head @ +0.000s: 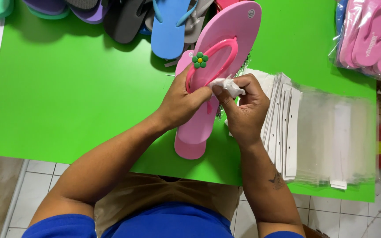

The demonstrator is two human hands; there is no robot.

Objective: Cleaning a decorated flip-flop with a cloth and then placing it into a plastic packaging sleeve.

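Across most of the frame spreads a green table [67, 97], and at its upper edge lies a loose row of sandals [124, 15] in purple, grey and blue. At right of centre sits a stack of clear bags [331, 132] with white card headers, and in the upper right corner a bag of pink sandals [371, 37] hangs over the table edge.

At the centre a pink sandal [230, 39] is tilted up over a second pink sandal [195, 132] lying flat beneath it. The left hand [181, 103] is closed around the lower end of the strap [214, 59], thumb and fingers pinching it. The right hand [243, 108] is closed on a small white wad [228, 83], cloth or tissue, I cannot tell which, and presses it near the strap's base. A green flower charm [199, 60] sits on the strap's upper left side.

The likely risks, as I judge them: the upper sandal is held only by its strap, so a harder rub could twist it out of the pinch and send it onto the row behind. The charm is close to the left thumb, and a slip could knock it loose. The right forearm rests just beside the bag stack, so a wide elbow move could fan the stack towards the table's lower edge.
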